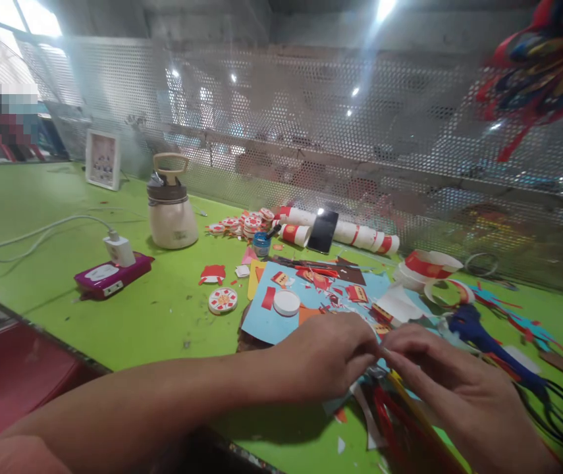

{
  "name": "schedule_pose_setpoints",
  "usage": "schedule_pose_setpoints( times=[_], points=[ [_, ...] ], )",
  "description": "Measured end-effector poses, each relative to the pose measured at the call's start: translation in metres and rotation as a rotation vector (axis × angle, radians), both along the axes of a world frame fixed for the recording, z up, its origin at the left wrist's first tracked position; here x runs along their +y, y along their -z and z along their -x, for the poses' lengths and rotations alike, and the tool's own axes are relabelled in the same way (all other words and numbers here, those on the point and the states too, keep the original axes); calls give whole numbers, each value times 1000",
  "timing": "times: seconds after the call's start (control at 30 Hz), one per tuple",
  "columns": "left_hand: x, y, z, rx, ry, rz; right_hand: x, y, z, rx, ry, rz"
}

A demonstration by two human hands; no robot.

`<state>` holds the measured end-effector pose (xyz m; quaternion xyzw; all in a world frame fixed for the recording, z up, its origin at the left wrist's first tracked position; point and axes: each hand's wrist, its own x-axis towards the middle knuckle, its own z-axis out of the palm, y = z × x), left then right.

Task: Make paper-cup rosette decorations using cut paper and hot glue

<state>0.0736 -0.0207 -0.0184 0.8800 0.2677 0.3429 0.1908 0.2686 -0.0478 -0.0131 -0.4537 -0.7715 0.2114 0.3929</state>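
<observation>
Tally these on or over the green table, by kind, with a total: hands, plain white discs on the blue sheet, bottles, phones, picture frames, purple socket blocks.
Left hand and right hand: 2
Plain white disc: 1
Bottle: 1
Phone: 1
Picture frame: 1
Purple socket block: 1
Total: 7

Blue sheet [262, 324] flat, paper scraps [357, 293] strewn atop.
</observation>
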Motion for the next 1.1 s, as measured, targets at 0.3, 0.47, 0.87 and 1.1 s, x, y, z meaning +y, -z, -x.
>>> schedule_pose_setpoints(
  times=[0.3,0.47,0.87,1.1],
  points=[
    [5,9,-1,-191,70,574,8,-8,-8,147,50,269],
    [7,10,-2,-281,112,774,12,-7,-5,288,37,397],
    [-7,-5,-5,-266,29,980,16,-2,-4,563,-145,469],
    [-31,-3,-4,-325,-36,1153,15,0,-1,626,-211,521]
  ],
)
